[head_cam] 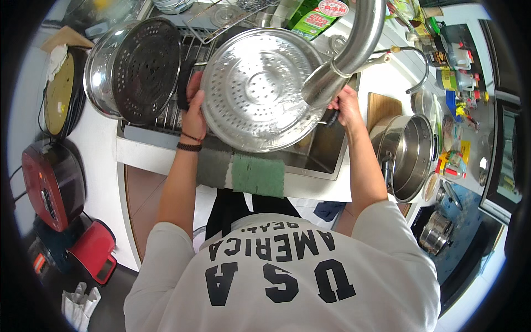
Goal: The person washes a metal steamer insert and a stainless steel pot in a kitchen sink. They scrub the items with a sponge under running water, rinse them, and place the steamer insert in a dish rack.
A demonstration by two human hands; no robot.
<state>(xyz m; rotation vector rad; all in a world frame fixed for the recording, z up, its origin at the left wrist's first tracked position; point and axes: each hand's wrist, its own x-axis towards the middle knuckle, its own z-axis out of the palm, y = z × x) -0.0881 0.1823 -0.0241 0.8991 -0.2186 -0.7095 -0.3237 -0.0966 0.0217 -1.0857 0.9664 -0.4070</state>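
Note:
Between my hands is a round stainless steel steamer tier point(263, 89), its wet perforated face turned up towards me. It is held over the sink point(321, 153). My left hand point(195, 108) grips its left side near a black handle, with the thumb at the rim. On the right, my right hand point(348, 103) is closed around the other black handle point(332, 118), partly behind the tap. The steel tap's spray head point(325, 83) hangs over the right part of the tier and hides some of it. Whether water runs cannot be made out.
Another perforated steamer piece point(145, 70) leans on the left over a wire rack point(166, 120). A deep steel pot point(408, 157) lies to the right, near a wooden board point(383, 108). A green cloth point(258, 175) hangs at the sink's front edge. Behind stands a green bottle point(317, 20).

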